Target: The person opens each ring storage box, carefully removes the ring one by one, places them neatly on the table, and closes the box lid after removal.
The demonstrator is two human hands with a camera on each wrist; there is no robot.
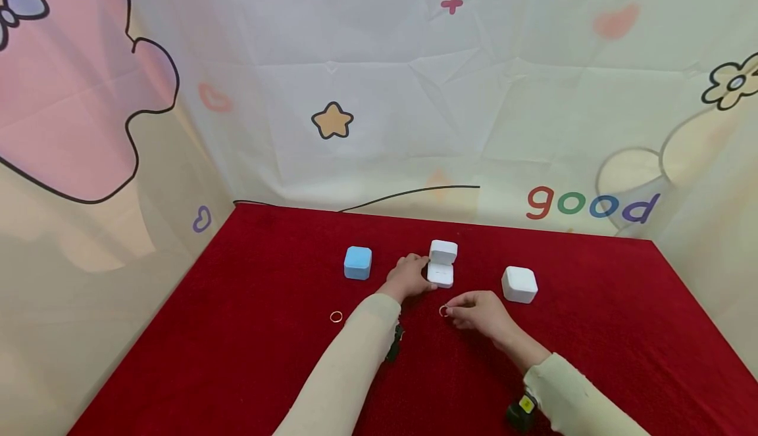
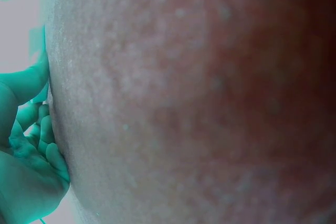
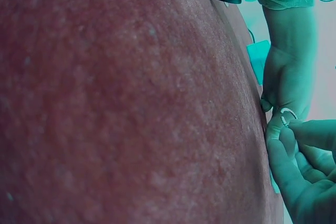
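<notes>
A small white ring box stands on the red cloth with its lid raised, showing a pale insert. My left hand grips its left side, thumb at the front and fingers toward the back. Just in front and to the right, my right hand pinches a ring between thumb and fingertips. The ring is apart from the box and held above the cloth. In the left wrist view my left hand shows at the edge, with the box mostly hidden.
A closed blue box sits left of my left hand, and a closed white box lies right of my right hand. A gold-coloured ring rests on the red cloth near my left forearm. Printed curtains border the table.
</notes>
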